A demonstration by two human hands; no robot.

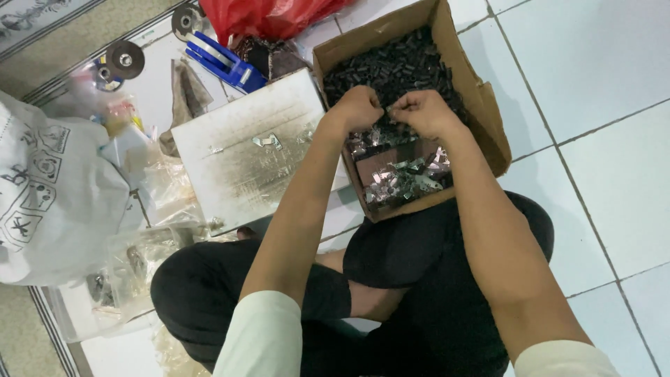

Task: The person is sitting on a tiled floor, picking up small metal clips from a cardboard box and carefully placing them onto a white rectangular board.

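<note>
My left hand [357,108] and my right hand [422,112] are both closed and meet over an open cardboard box [488,119] on the floor. Their fingertips pinch something small between them; I cannot make out what it is. The far half of the box is full of small black parts [398,66]. The near half holds shiny metal clips [405,178]. My legs in dark trousers are crossed just below the box.
A worn white board [237,160] with a few metal clips lies left of the box. A blue tool [223,63], a red bag [265,15], round discs [125,59], a white sack [49,195] and clear plastic bags crowd the left. White tiles lie on the right.
</note>
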